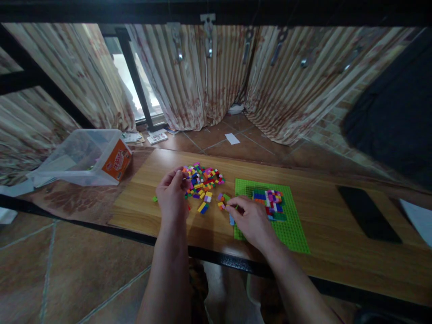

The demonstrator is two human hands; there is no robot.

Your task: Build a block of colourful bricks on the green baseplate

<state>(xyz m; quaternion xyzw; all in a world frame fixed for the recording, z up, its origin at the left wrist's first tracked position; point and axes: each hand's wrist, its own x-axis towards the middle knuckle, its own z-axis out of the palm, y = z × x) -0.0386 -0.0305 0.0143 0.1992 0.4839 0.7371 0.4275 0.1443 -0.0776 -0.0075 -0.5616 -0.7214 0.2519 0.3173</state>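
Colourful toy building bricks [202, 177] lie in a loose pile on the wooden table. My left hand [171, 186] is over the left side of this pile, its thumb and fingers pinched together; anything between them is too small to make out. At the left edge of a green baseplate [293, 225], my right hand [251, 218] is closed in a pinch beside a few loose bricks [221, 205], and what it holds is unclear. Bricks of many colours [273, 200] form a built-up block on the baseplate, partly behind my right hand.
A clear plastic bin [77, 157] with an orange label stands left of the table [324, 198]. A flat black panel [367, 213] and white paper [416, 220] lie on the right. Metal clips [209, 36] hang from a dark bar above, before striped curtains [219, 81].
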